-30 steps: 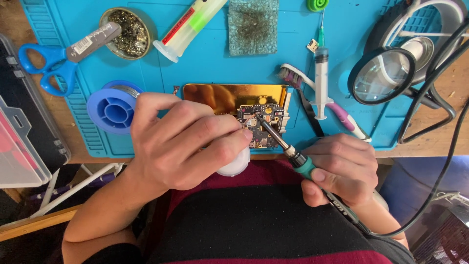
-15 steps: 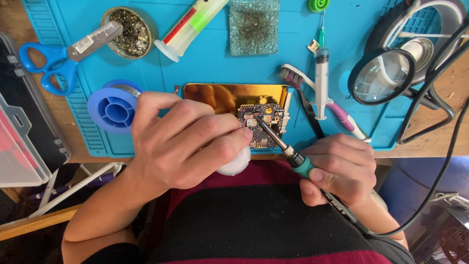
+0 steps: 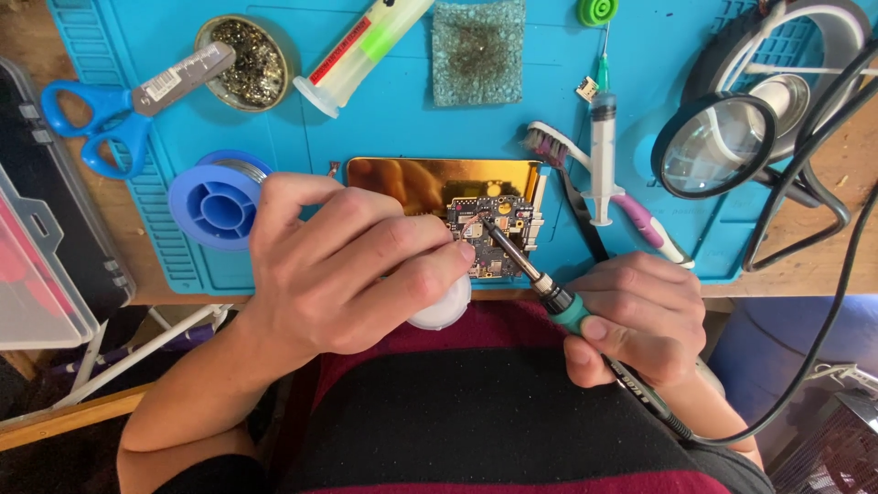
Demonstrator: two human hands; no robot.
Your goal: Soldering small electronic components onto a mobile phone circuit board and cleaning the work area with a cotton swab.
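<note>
A wooden bench (image 3: 841,165) carries a blue mat (image 3: 384,128).

Bright, even light from above; colours vivid and focus sharp at centre. Glare on the gold plate (image 3: 416,178) and the magnifier (image 3: 713,146). Lower corners fall dim; edges bow slightly.
</note>
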